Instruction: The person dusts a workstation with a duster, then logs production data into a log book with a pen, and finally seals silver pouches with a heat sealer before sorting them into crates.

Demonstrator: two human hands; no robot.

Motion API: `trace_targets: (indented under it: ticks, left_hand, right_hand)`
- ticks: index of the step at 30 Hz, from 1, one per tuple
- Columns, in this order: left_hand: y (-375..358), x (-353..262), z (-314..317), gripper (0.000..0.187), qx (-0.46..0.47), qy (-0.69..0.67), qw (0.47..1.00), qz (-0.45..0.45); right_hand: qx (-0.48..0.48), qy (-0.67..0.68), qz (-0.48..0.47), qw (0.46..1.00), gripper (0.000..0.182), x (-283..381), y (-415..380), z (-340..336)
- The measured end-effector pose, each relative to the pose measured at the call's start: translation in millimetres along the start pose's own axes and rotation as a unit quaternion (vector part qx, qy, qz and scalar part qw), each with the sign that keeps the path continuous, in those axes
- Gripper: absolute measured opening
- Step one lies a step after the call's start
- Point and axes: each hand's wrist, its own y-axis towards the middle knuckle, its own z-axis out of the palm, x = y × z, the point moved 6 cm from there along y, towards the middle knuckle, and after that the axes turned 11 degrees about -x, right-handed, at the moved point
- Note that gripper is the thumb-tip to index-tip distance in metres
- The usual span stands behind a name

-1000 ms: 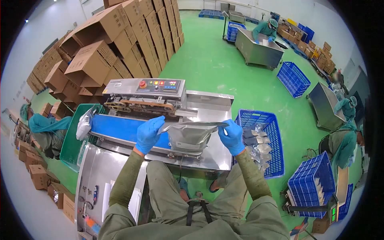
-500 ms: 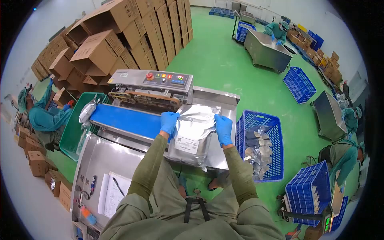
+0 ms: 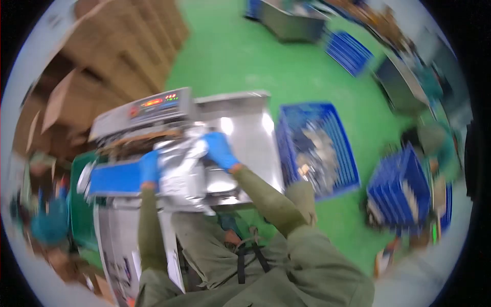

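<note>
A silver foil bag (image 3: 181, 176) stands on the metal table beside the blue belt (image 3: 115, 178) of a band sealer (image 3: 146, 113). My left hand (image 3: 149, 168), in a blue glove, is closed on the bag's upper left edge. At the upper right corner my right hand (image 3: 220, 150), also gloved in blue, grips the bag near the sealer's end. Blur hides the fingertips and the bag's label. Red and green digits glow on the sealer's panel.
To the right, a blue crate (image 3: 349, 171) holds several silver pouches. Another blue crate (image 3: 396, 192) stands farther right, near a co-worker. Stacked cardboard boxes (image 3: 76, 100) rise behind the sealer. A green bin (image 3: 82, 204) is at the belt's left end.
The whole view has swung, so the sealer, bag and crates appear farther left and blurred. Both hands still hold the bag, which sits slightly farther left against the sealer.
</note>
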Motion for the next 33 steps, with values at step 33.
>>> trace_targets:
  ticks: [33]
  left_hand:
    - [-207, -226, -36, 0.087, 0.021, -0.591, 0.799, -0.113]
  right_hand:
    - [-0.015, -0.099, 0.072, 0.992, 0.012, -145, -31, -332]
